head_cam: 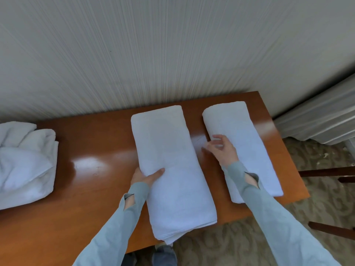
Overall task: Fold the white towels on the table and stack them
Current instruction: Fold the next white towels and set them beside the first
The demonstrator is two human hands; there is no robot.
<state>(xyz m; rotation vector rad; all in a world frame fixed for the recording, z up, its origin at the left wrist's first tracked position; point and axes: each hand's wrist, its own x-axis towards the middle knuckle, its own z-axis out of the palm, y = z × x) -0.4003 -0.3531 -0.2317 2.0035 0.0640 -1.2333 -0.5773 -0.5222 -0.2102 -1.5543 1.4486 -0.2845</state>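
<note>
brown table [86, 146] against striped wall [134, 54]. folded white towel [172, 169] lies mid-table, near end hanging past front edge. left hand [146, 177] grips its left long edge, thumb on top, fingers tucked under. right hand [221, 148] hovers with fingers spread and loosely bent, holding nothing, over left edge of second folded towel [245, 143] just to right. unfolded towel heap [25, 160] at table's far left. patterned carpet [249, 242] below.
</note>
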